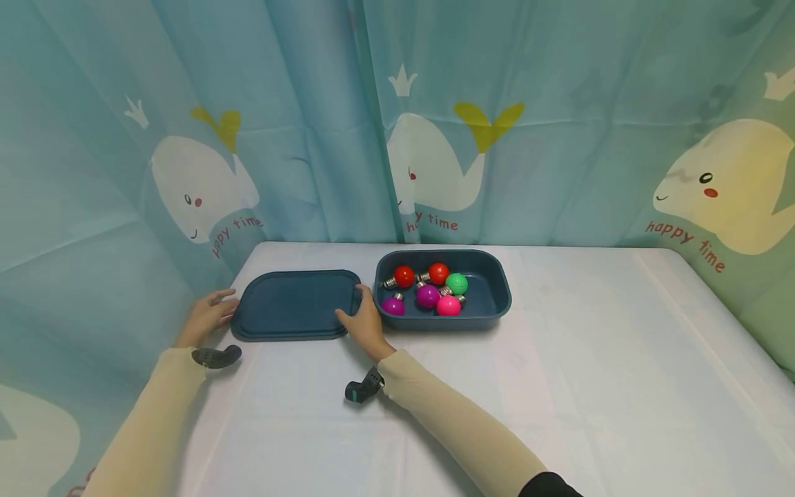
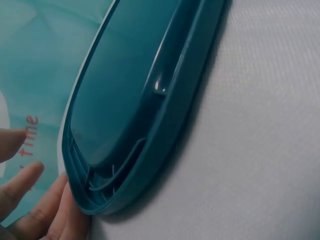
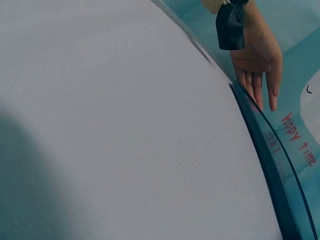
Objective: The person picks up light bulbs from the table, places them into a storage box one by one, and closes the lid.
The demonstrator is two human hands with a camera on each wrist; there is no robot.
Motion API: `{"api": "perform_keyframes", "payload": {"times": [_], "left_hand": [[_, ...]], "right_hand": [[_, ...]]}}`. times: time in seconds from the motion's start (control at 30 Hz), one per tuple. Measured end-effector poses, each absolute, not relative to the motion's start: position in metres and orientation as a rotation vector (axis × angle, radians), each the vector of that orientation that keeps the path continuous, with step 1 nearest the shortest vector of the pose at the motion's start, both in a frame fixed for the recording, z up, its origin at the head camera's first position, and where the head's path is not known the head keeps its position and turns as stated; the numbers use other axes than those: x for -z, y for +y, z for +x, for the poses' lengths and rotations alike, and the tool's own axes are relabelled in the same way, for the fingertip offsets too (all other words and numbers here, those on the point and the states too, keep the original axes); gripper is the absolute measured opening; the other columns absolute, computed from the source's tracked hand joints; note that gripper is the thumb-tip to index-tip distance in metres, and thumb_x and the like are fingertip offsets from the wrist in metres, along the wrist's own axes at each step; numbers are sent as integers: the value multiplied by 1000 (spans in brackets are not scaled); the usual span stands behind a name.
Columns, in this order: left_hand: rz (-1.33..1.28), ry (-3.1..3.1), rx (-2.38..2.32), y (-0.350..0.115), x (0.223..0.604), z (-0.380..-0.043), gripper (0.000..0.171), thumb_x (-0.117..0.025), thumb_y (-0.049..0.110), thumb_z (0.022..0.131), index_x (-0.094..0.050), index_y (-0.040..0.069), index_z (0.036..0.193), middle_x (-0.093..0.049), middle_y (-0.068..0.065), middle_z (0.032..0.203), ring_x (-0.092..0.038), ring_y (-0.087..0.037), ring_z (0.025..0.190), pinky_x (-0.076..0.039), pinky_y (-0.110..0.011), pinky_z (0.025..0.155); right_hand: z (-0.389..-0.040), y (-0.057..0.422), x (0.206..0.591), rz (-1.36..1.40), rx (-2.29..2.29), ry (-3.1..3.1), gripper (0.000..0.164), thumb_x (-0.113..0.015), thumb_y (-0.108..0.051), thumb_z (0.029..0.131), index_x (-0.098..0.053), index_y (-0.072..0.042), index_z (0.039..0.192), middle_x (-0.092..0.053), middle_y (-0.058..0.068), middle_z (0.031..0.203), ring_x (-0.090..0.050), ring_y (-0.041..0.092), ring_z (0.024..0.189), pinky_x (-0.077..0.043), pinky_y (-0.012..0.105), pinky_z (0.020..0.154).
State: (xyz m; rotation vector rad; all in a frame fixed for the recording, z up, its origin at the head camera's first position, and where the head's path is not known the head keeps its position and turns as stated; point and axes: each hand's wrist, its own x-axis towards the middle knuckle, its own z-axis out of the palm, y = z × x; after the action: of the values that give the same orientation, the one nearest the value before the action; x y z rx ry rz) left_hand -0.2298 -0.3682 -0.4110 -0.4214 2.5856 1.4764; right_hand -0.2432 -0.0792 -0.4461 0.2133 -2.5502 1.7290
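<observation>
A flat dark-blue lid (image 1: 292,305) with rounded corners lies on the table in the head view. At its left end is my left hand (image 1: 208,319); the left wrist view shows the lower fingers (image 2: 47,212) against the lid's rim, with the others spread apart. My right hand (image 1: 365,328) is at the lid's right end, thumb and forefinger spread along the edge. The right wrist view does not show this hand's fingers. Beside it stands a dark-blue box (image 1: 493,321) holding several bulb-shaped pieces with silver screw bases: red (image 1: 438,273), purple (image 1: 427,296), pink (image 1: 448,306) and green (image 1: 456,284).
The white table (image 1: 596,386) extends widely to the right of the box. A blue curtain (image 1: 323,124) printed with whales hangs along the table's back and left sides. The box stands close to the right hand.
</observation>
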Motion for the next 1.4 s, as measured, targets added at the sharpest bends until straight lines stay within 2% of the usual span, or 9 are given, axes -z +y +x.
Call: {"api": "perform_keyframes", "payload": {"times": [0.3, 0.5, 0.7, 0.8, 0.97, 1.23, 1.4], "left_hand": [[-445, 2553, -1453, -373, 415, -228, 58, -36, 24, 101, -19, -10, 145, -19, -33, 150, -23, -45, 138, -28, -51, 114], [-396, 2624, -1352, -379, 419, -222, 52, -34, 18, 102, -25, -14, 141, -25, -36, 146, -26, -47, 136, -31, -54, 112], [-408, 2671, -1337, -380, 423, -220, 46, -39, 6, 99, -31, -16, 138, -32, -35, 142, -34, -46, 132, -36, -52, 108], [-428, 2697, -1330, -379, 424, -219, 45, -42, 1, 96, -32, -16, 137, -35, -35, 141, -37, -45, 130, -38, -51, 107], [-471, 2731, -1302, -379, 423, -218, 46, -43, 2, 95, -34, -15, 137, -37, -36, 139, -40, -46, 128, -40, -51, 105], [-557, 2747, -1311, -383, 423, -216, 47, -43, 6, 95, -36, -12, 137, -37, -36, 138, -41, -47, 127, -40, -53, 104], [-574, 2735, -1342, -383, 416, -210, 47, -42, 7, 96, -35, -11, 139, -35, -35, 140, -37, -47, 129, -37, -54, 106]], "right_hand": [[-241, -81, 446, 178, -1776, -2539, 59, -69, -10, 83, -39, 2, 133, -48, 24, 135, -49, 36, 125, -43, 45, 105], [-244, -80, 447, 177, -1809, -2538, 56, -65, -3, 84, -39, 3, 133, -49, 25, 134, -52, 36, 122, -47, 44, 101], [-246, -80, 451, 208, -1835, -2520, 53, -50, 15, 79, -42, 6, 131, -52, 24, 130, -54, 33, 115, -49, 42, 98], [-247, -80, 453, 221, -1833, -2522, 55, -45, 19, 76, -45, 6, 129, -54, 22, 127, -55, 30, 109, -50, 40, 96], [-248, -80, 453, 224, -1832, -2524, 55, -47, 19, 72, -50, 6, 126, -57, 20, 117, -56, 26, 98, -52, 36, 87], [-250, -82, 454, 147, -1840, -2515, 50, -55, 13, 74, -53, 9, 123, -62, 18, 110, -60, 23, 91, -55, 29, 77], [-267, -86, 479, 200, -1825, -2468, 42, -56, 6, 75, -60, 5, 117, -66, 10, 98, -60, 14, 82, -54, 23, 69]]}}
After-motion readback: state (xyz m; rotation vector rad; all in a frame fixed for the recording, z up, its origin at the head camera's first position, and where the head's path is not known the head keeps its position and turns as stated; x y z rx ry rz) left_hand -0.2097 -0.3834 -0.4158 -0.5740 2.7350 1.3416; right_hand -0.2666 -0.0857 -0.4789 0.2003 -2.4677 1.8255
